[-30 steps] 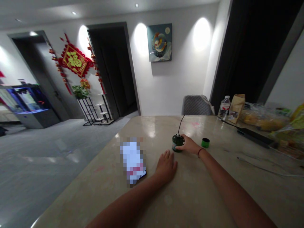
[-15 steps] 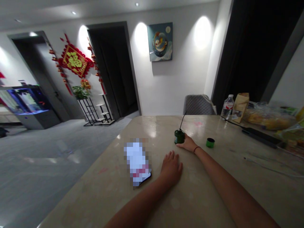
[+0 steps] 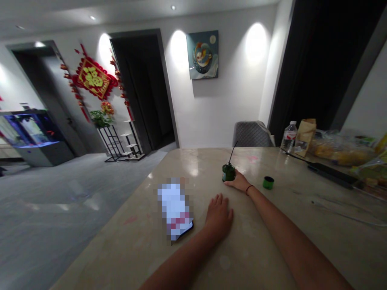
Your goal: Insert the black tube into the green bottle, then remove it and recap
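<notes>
A small dark green glass bottle [image 3: 228, 172] stands upright on the table, with a thin dark stick [image 3: 232, 153] rising from its neck and leaning right. My right hand [image 3: 238, 181] is closed round the bottle's right side, thumb in front; the far fingers are hidden behind it. A dark band circles that wrist. Palm down, my left hand [image 3: 220, 213] lies flat on the table with its fingers stretched out, holding nothing. To its left is a phone [image 3: 177, 209] whose lit screen is blurred out. A green cap [image 3: 268, 183] sits right of the bottle.
At the right of the pale table [image 3: 145, 225] stand a water bottle [image 3: 289, 137] and a brown paper bag [image 3: 305, 137]. Plastic bags of food [image 3: 341, 149], a black power strip [image 3: 332, 175] and a white cable [image 3: 341, 214] lie nearby. A grey chair [image 3: 253, 134] is at the far edge.
The view has shifted very slightly. Both hands, the bottle, the cap and the phone keep their places on the table.
</notes>
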A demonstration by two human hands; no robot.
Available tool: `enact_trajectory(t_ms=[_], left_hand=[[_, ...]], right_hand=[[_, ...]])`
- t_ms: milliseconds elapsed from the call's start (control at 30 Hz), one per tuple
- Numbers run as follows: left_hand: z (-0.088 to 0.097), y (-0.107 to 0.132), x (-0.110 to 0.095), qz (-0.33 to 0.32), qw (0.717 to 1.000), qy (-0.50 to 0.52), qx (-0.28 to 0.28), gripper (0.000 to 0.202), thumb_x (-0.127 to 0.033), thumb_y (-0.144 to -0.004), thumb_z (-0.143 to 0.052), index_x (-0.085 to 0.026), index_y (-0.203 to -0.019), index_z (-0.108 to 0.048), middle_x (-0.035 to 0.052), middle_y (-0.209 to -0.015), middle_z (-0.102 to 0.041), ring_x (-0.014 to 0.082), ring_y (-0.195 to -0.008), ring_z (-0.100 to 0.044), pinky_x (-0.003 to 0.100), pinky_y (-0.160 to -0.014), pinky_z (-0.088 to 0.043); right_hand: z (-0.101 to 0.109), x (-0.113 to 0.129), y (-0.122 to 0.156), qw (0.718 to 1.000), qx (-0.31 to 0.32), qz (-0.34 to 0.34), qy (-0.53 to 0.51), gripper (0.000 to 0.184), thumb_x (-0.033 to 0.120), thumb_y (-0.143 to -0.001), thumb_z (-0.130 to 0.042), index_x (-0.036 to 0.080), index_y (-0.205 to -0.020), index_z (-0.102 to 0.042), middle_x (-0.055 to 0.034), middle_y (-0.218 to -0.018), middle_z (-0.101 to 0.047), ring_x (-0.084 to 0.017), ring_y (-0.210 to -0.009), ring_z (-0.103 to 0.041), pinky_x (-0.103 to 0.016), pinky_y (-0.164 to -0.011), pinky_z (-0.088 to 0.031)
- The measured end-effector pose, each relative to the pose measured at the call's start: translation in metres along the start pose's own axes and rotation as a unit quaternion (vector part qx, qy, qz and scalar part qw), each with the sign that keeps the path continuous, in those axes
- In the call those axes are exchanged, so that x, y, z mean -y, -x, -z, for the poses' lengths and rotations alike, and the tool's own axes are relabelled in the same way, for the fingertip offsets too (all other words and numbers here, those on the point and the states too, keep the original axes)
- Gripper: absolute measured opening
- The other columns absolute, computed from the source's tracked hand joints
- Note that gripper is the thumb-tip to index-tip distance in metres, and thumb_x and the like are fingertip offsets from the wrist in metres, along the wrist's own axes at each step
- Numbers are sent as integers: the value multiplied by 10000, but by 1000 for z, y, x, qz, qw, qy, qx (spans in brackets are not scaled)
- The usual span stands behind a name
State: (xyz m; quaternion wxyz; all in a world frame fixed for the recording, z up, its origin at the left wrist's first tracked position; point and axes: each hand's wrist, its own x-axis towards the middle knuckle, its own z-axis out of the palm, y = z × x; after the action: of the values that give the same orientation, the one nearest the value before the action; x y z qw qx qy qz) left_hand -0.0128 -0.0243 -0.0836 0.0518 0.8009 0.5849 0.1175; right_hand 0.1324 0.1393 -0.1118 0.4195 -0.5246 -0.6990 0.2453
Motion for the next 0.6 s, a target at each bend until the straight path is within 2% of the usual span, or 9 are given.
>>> enact_trajectory(t_ms=[300, 433, 533, 600], left_hand=[[-1, 1, 2, 0, 1000, 6, -3, 468, -378, -843, -241, -150, -1224, -389, 106, -1359, -313, 224, -1265, -249, 396, -1050, -186], [1, 2, 1, 4, 1000, 9, 1, 454, -377, -840, -249, -160, -1208, -405, 100, -1357, -318, 226, -1259, -260, 397, -1045, -199], [2, 2, 1, 4, 1000, 10, 6, 454, -377, -841, -251, -163, -1211, -401, 96, -1363, -309, 221, -1263, -250, 390, -1048, -194], [0, 2, 2, 1, 1000, 10, 1, 453, -378, -841, -253, -161, -1208, -405, 101, -1361, -310, 220, -1260, -253, 382, -1049, -191]], right_hand=[[-11, 3, -18, 994, -48, -63, 81, 607, 422, -488, -694, 169, -1000, -488, -95, -967, -614, -217, -893, -589, -315, -746, -461], [-14, 2, -25, 988, -41, -88, 118, 681, 488, -471, -685, 166, -1032, -476, -103, -979, -607, -235, -899, -587, -325, -745, -457], [-14, 1, -25, 987, -58, -83, 126, 772, 522, -457, -681, 160, -1095, -437, -102, -999, -599, -237, -910, -581, -328, -761, -452], [-14, 3, -23, 987, -70, -65, 131, 754, 536, -470, -668, 170, -1089, -444, -93, -1019, -590, -231, -929, -571, -321, -779, -446]])
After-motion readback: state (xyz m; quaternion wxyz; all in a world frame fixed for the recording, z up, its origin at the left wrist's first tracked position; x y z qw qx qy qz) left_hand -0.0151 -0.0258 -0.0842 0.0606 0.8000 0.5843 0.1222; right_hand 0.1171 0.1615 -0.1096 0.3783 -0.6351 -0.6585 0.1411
